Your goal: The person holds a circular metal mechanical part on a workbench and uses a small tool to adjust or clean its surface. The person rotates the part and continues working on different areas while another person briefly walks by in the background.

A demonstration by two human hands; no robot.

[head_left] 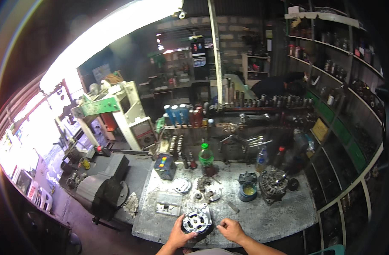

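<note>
Your left hand [178, 234] grips a round, slotted metal housing [197, 220] at the scuffed workbench [268, 223]'s near edge. Your right hand [231, 231], fingers curled, hangs just beside it; cannot tell whether it pinches anything. Toward the right edge: a ribbed metal casing [272, 186].

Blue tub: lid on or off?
Off. The tub is open at the top, with yellowish contents showing inside its rim.
</note>
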